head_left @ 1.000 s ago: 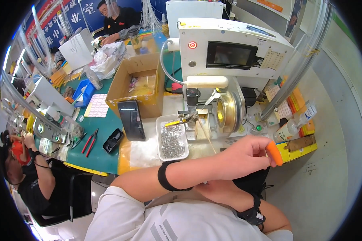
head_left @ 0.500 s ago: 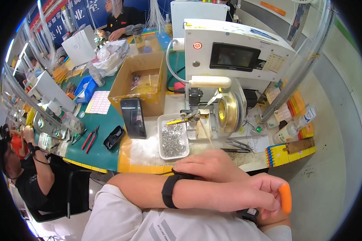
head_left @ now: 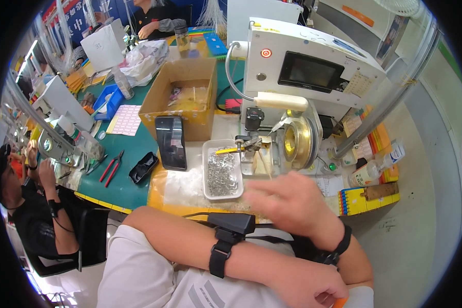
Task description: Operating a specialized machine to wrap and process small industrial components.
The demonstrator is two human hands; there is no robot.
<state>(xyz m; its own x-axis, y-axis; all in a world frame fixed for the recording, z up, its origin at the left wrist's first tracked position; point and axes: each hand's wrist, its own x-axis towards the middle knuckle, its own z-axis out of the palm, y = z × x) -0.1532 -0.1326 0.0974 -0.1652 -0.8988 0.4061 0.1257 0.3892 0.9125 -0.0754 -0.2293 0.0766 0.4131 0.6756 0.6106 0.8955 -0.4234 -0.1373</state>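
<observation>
My left forearm lies across my lap with a black wrist strap and box (head_left: 231,223) on it. My left hand (head_left: 310,287) is at the lower right, its fingers curled in, with no object visible in it. An orange finger cover (head_left: 340,303) shows at the lower edge. My right hand (head_left: 287,203), blurred, is raised at the table's front edge. Its fingers point left toward a white tray (head_left: 206,179) of small metal pieces (head_left: 223,174), and nothing shows in them. Behind that hand stands a white machine (head_left: 264,38) with a screen and a gold-coloured wheel (head_left: 296,141).
Left of the tray a phone (head_left: 171,143) leans against a cardboard box (head_left: 203,120). Red-handled pliers (head_left: 111,168) and a black tray (head_left: 143,168) lie on the green mat. A bottle (head_left: 367,172) and yellow block (head_left: 372,199) stand right. Another person (head_left: 36,210) sits at left.
My right hand has lifted off my left wrist and moved right and up toward the tray. My left hand has dropped toward the lower edge. The view has shifted slightly.
</observation>
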